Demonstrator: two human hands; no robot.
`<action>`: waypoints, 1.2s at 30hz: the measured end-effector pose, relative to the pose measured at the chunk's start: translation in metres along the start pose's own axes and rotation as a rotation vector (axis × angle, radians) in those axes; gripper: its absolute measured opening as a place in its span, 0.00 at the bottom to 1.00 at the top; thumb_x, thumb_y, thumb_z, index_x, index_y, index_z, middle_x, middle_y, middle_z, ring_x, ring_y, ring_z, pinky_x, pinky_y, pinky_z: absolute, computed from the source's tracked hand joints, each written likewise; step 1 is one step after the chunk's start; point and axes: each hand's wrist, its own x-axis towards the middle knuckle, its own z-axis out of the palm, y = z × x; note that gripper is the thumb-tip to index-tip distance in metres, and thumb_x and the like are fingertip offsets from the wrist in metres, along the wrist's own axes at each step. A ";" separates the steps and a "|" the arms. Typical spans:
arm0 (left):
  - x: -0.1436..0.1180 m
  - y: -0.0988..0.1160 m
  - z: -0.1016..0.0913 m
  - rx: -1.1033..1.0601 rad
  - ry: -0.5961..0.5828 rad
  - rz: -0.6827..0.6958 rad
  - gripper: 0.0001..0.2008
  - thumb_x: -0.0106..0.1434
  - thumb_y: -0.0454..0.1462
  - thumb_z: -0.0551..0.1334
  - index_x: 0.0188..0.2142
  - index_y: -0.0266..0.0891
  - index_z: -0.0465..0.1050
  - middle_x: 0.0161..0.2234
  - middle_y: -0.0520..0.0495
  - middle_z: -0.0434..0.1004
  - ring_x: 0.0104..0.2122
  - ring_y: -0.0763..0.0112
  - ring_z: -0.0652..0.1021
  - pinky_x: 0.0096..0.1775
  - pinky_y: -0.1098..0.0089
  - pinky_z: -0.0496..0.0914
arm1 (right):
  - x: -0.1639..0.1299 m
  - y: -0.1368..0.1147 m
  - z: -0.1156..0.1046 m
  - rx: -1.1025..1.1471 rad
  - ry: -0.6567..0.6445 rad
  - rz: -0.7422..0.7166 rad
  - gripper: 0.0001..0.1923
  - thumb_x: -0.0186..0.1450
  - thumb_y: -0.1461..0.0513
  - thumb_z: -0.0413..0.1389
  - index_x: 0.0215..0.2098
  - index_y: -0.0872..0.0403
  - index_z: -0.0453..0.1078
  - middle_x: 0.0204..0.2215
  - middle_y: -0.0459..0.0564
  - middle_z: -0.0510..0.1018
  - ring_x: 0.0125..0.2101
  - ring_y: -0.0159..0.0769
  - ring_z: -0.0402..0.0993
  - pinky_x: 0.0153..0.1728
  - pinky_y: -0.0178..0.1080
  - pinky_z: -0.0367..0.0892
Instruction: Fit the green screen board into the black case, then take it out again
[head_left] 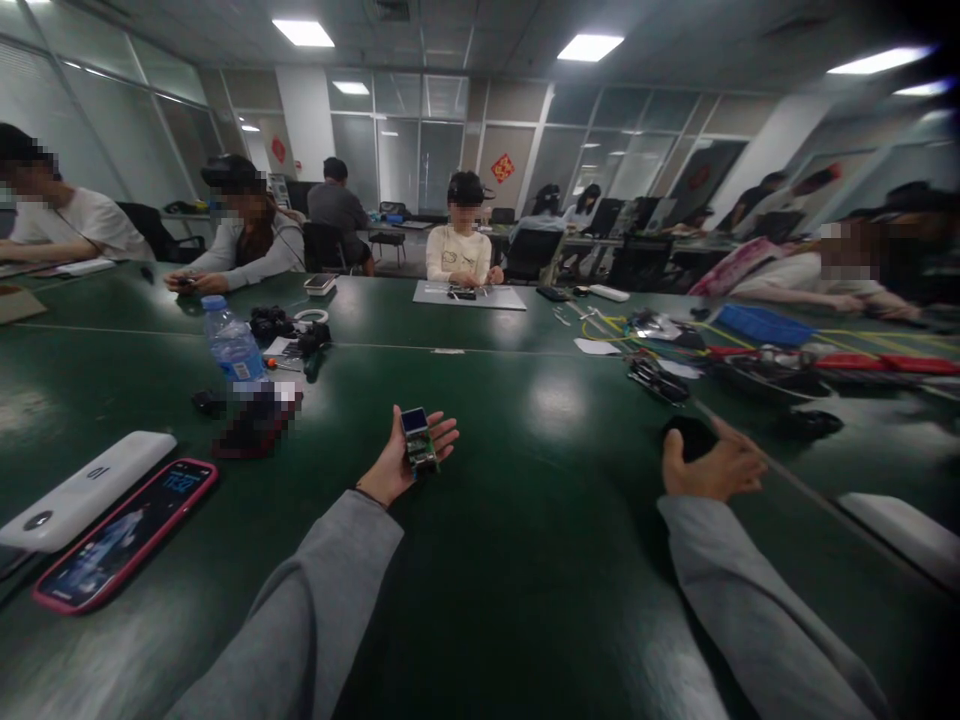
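On the upturned palm of my left hand (390, 462) rests a small green circuit board (421, 452) with a dark little screen at its top end. The thumb lies along the board's left edge and the fingers stretch out past its right side. Over the right part of the table, my right hand (709, 468) is at a black object (694, 437) whose kind I cannot make out. Its thumb overlaps the object's left end, while the fingers are spread to the right and slightly blurred.
At left lie a white power bank (90, 490), a phone with a red edge (127, 535) and a water bottle (234, 345). Cables and a blue tray (765, 325) are at right, with a white box (900, 530) nearer. A person (461, 250) sits opposite; others sit around.
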 end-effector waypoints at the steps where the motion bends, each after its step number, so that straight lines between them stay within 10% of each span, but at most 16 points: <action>1: 0.000 0.000 0.000 0.004 -0.005 -0.002 0.34 0.59 0.57 0.49 0.53 0.34 0.64 0.56 0.35 0.63 0.54 0.55 0.67 0.50 0.60 0.65 | -0.003 -0.005 -0.001 0.011 -0.006 -0.021 0.31 0.55 0.51 0.54 0.55 0.50 0.57 0.51 0.59 0.57 0.54 0.50 0.49 0.49 0.55 0.45; 10: 0.002 -0.001 -0.001 0.001 0.006 0.008 0.34 0.58 0.58 0.49 0.52 0.34 0.64 0.56 0.35 0.63 0.53 0.55 0.68 0.50 0.58 0.65 | -0.024 -0.046 -0.013 0.103 -0.052 -0.166 0.29 0.56 0.53 0.54 0.53 0.54 0.60 0.52 0.61 0.57 0.53 0.52 0.51 0.48 0.55 0.48; 21: 0.009 -0.005 -0.011 0.001 0.024 -0.032 0.33 0.59 0.59 0.46 0.45 0.35 0.69 0.47 0.37 0.73 0.48 0.59 0.73 0.48 0.61 0.67 | -0.182 -0.248 -0.100 0.598 -0.655 -1.054 0.24 0.66 0.58 0.45 0.60 0.51 0.53 0.59 0.48 0.56 0.60 0.38 0.49 0.57 0.45 0.49; 36: -0.017 0.001 0.027 -0.051 -0.117 0.078 0.35 0.60 0.59 0.42 0.52 0.37 0.65 0.49 0.40 0.71 0.51 0.61 0.70 0.48 0.65 0.65 | -0.167 -0.236 -0.056 0.939 -0.705 -0.497 0.27 0.64 0.59 0.49 0.61 0.51 0.51 0.59 0.52 0.56 0.59 0.38 0.51 0.60 0.48 0.51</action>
